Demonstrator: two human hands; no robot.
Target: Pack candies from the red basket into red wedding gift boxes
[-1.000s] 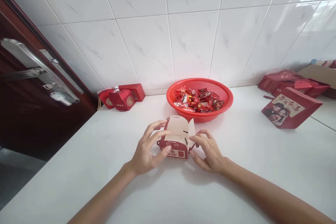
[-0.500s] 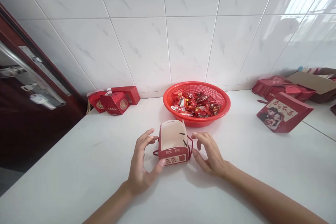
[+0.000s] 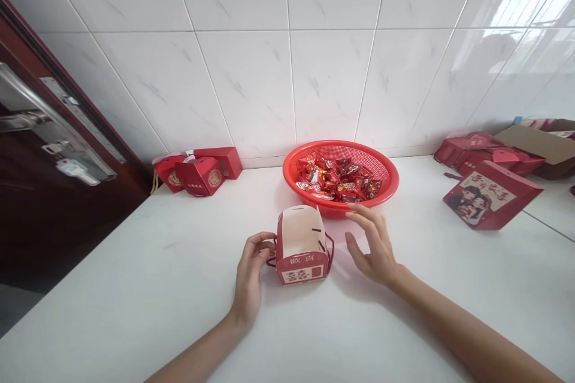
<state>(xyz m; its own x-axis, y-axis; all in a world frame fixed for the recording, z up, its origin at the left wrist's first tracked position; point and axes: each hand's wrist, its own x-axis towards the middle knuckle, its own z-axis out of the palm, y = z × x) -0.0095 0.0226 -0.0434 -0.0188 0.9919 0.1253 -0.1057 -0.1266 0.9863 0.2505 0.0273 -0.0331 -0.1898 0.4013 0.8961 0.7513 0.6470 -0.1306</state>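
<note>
The small box (image 3: 302, 245) sat just below the centre of the frame — between the hands, its long axis seeming to run up the picture. The left hand (image 3: 251, 272) was nearer, curled against the box's left side by the cord (image 3: 270, 263); whether it gripped could not be told. The right hand (image 3: 376, 251), spread and empty, hung apart to the right, near the basket (image 3: 392, 184). The box's front read 歡喜 above 囍 — the bigger box (image 3: 492, 194) at right carried lettering too soft to read surely.
</note>
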